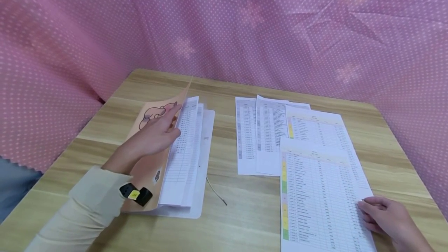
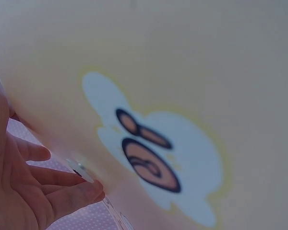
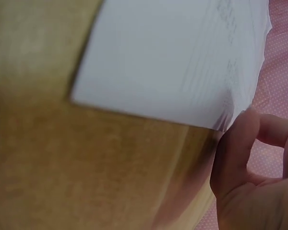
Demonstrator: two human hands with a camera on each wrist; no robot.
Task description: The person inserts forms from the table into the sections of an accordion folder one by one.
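- Right hand (image 1: 386, 217), fingers loosely curled, pinched the nearest white printed sheet (image 1: 315, 197) at its right edge.
- Left hand (image 1: 154, 135), fingers straight, propped up the peach cartoon folder cover (image 1: 148, 170).
- Risk: released, that cover would probably fall onto the enclosed pages (image 1: 183, 151); a hasty tug could scatter neighbouring sheets (image 1: 266, 135) across the wooden table (image 1: 245, 213).

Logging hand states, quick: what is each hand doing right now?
Left hand: open, straight fingers holding the folder cover up.
Right hand: pinching the nearest sheet's edge.

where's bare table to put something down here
Bare wood on the table lies between the folder under the left hand and the printed sheets by the right hand, plus the far edge. The right half is crowded with overlapping sheets.
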